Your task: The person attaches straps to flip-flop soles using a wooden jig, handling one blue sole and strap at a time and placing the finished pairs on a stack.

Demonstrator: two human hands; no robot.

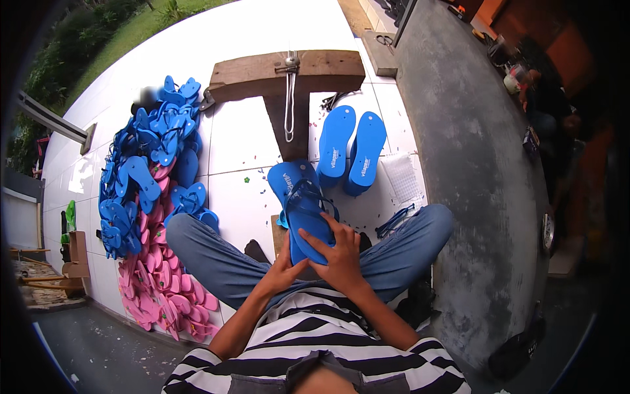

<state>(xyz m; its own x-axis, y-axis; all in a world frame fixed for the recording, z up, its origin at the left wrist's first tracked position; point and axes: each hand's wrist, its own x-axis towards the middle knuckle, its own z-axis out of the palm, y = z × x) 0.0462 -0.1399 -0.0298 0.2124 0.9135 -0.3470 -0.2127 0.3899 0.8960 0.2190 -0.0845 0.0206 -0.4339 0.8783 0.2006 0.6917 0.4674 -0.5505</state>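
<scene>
A blue flip-flop (298, 197) with a blue strap fitted lies over my lap, toe end pointing away from me. My right hand (339, 253) grips its heel end from above, fingers spread over the sole. My left hand (281, 269) holds the same sandal from underneath at its left edge. Two blue soles without straps (351, 150) stand stacked just beyond, to the right.
A wooden T-shaped jig (289, 79) with a metal hook (289, 98) lies ahead on the white tiled floor. A heap of blue straps (147, 171) and pink straps (161, 295) fills the left. Loose blue straps (394, 222) rest by my right knee. A grey concrete wall (472, 164) runs along the right.
</scene>
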